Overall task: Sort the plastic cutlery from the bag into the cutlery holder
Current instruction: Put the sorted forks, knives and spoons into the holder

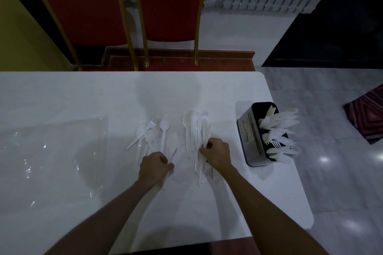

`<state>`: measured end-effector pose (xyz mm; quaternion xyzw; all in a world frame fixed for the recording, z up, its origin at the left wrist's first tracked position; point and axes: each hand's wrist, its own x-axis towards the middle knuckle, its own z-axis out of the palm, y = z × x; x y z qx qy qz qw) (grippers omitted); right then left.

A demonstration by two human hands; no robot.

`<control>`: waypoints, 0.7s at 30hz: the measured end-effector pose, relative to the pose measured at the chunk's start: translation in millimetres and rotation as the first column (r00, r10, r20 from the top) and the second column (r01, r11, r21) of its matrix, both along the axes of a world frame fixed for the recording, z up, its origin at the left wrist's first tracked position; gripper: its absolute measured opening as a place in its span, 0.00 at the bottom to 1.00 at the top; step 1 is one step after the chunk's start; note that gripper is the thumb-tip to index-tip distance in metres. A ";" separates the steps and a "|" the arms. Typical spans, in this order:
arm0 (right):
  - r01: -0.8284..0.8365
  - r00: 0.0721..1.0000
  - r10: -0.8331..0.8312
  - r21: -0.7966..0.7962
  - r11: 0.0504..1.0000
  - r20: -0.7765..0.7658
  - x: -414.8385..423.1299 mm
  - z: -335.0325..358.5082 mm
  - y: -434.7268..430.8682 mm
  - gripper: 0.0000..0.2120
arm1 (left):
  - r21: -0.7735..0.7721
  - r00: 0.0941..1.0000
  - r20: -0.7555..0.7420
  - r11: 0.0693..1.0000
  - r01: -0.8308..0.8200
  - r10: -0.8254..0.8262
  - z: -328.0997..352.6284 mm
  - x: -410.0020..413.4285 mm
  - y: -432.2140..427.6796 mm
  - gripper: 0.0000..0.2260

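We are looking down at a white desk (83, 93). A clear bag (51, 151) is lying flat at its left. The black cutlery holder (250, 136) is standing close to the right edge, its sorted pieces leaning outward, so a knock could be tipping it off. Our left hand (154, 166) and right hand (217, 151) are each curling fingers round a small bunch of cutlery (164, 125), the rest lying loose just beyond; mixed bunches are risking slips and wrong compartments.

Plastic on a smooth white table (83, 93)
Clear bag (51, 151) glossy and crinkled — white cutlery (164, 125) matt plastic; black holder (247, 130) faintly shiny.
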<state>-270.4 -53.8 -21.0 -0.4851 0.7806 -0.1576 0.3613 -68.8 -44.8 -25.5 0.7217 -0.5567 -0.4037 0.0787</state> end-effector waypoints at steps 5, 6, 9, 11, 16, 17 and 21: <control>0.053 0.992 -0.057 -0.037 0.998 -0.115 17.0 -8.8 -21.3 0.07 | -0.012 0.991 -0.126 0.998 -0.056 0.054 0.2 3.5 -5.2 0.06; 0.068 0.991 -0.072 -0.031 0.997 -0.117 18.3 -10.2 -25.1 0.08 | -0.003 0.984 -0.160 0.997 -0.079 0.077 0.4 4.4 -5.9 0.06; 0.123 0.986 -0.124 -0.015 0.992 -0.108 21.1 -14.1 -33.2 0.09 | 0.028 0.965 -0.220 0.990 -0.138 0.141 1.3 5.8 -7.7 0.04; 0.135 0.984 -0.134 -0.005 0.991 -0.115 20.8 -15.6 -37.0 0.09 | 0.043 0.957 -0.243 0.987 -0.155 0.160 2.0 6.6 -8.3 0.04; 0.155 0.983 -0.152 0.029 0.987 -0.102 12.6 -16.0 -42.3 0.08 | 0.071 0.939 -0.292 0.983 -0.168 0.182 1.5 11.2 -7.8 0.03; 0.161 0.983 -0.157 0.032 0.986 -0.095 10.1 -15.6 -42.0 0.10 | 0.076 0.939 -0.294 0.984 -0.164 0.179 1.3 11.9 -7.9 0.03; 0.192 0.981 -0.191 0.042 0.980 -0.033 -3.0 -14.0 -37.6 0.13 | 0.079 0.933 -0.318 0.985 -0.152 0.169 1.3 12.4 -8.3 0.04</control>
